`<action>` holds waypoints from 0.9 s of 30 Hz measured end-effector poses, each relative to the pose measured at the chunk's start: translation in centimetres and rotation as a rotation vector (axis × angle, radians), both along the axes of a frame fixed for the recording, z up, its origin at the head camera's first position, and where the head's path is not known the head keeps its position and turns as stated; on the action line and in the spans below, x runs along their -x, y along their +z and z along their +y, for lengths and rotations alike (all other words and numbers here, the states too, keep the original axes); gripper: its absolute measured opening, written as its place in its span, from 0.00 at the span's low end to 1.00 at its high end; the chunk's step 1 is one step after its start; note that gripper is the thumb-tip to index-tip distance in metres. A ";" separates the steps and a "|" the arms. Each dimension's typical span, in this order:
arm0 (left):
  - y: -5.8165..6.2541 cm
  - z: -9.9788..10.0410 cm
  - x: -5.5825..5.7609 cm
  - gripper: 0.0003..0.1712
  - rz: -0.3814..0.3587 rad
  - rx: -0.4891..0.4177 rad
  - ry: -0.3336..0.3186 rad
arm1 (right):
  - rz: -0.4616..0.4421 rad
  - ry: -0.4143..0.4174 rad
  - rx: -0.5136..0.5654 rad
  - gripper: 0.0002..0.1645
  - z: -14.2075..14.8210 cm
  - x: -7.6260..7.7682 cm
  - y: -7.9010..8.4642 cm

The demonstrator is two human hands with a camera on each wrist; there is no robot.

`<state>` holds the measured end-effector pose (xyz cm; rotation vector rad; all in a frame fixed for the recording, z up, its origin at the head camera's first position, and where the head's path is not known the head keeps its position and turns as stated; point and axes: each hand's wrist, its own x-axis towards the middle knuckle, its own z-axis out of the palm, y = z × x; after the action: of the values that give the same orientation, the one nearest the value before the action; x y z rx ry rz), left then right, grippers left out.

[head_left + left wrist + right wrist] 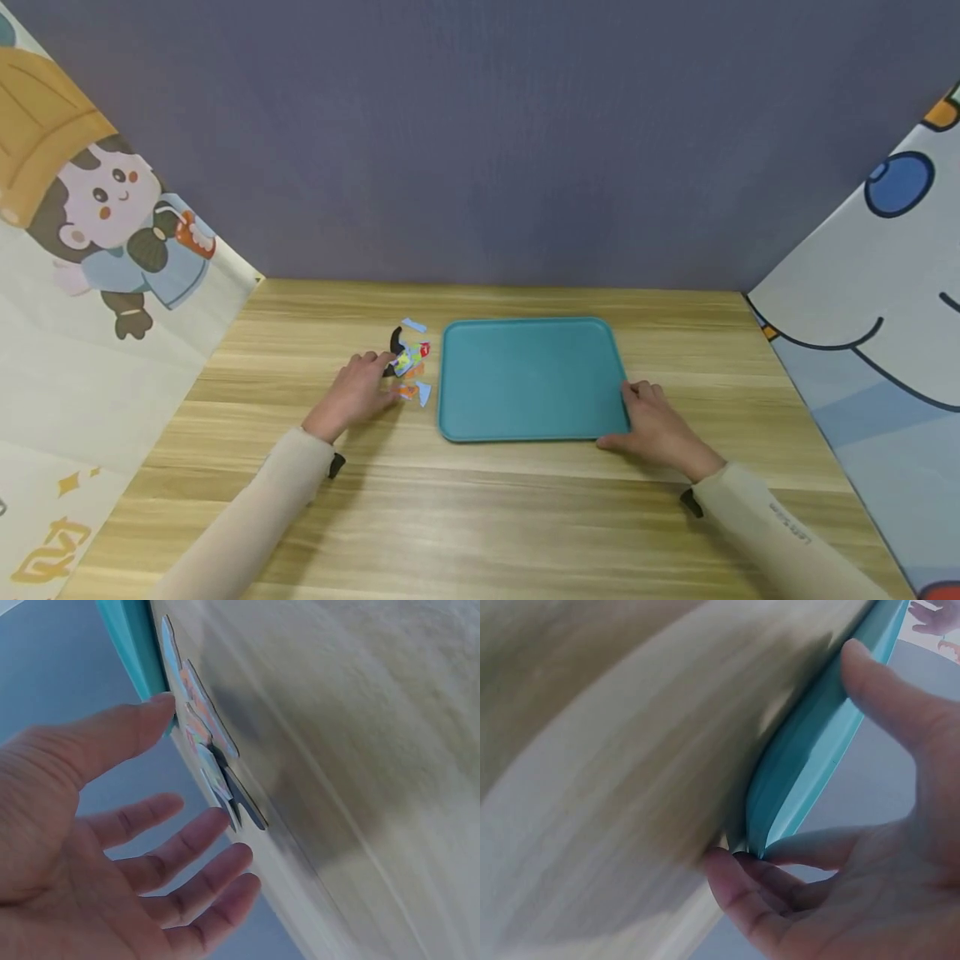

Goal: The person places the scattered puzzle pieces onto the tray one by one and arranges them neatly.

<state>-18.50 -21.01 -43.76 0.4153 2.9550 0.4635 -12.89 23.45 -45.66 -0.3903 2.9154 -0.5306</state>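
Observation:
A shallow teal tray (534,379) lies flat on the wooden table. My right hand (660,429) holds its near right corner, thumb along the front wall and fingers at the right side, as the right wrist view of the tray (780,780) confirms. Left of the tray lies a loose cluster of flat, colourful cut-out pieces (411,358), including a black curved piece (396,340) and light blue pieces (414,325). My left hand (356,390) is beside the cluster's left edge, fingers loosely spread. In the left wrist view, nothing is gripped between thumb and fingers near the pieces (214,769).
The wooden table (495,517) reaches back to a plain grey-blue wall (495,150). Slanting panels with cartoon prints border both sides, one with a figure in an orange hat (112,200) on the left.

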 end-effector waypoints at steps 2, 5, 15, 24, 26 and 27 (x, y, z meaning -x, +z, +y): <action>-0.1 0.1 0.2 0.39 0.013 0.000 -0.005 | 0.009 -0.005 -0.003 0.64 -0.1 -0.1 0.0; -0.2 0.2 0.5 0.38 0.027 -0.015 -0.003 | 0.018 -0.011 -0.007 0.64 -0.2 -0.1 0.0; -0.6 1.3 2.3 0.33 0.069 -0.047 -0.009 | 0.037 -0.006 -0.011 0.64 -0.6 0.2 -0.4; -1.1 1.4 3.6 0.35 0.039 -0.024 -0.026 | 0.030 -0.020 -0.011 0.64 -1.0 0.5 -0.3; -1.3 1.3 3.8 0.36 0.028 -0.010 -0.018 | 0.033 -0.017 -0.009 0.64 -1.0 0.4 -0.4; -1.3 1.1 3.8 0.36 0.024 -0.002 -0.014 | 0.036 -0.015 -0.008 0.64 -1.0 0.4 -0.4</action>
<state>-22.33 -19.87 -45.11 0.4445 2.9734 0.4628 -13.27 22.46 -46.05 -0.3811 2.9564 -0.5193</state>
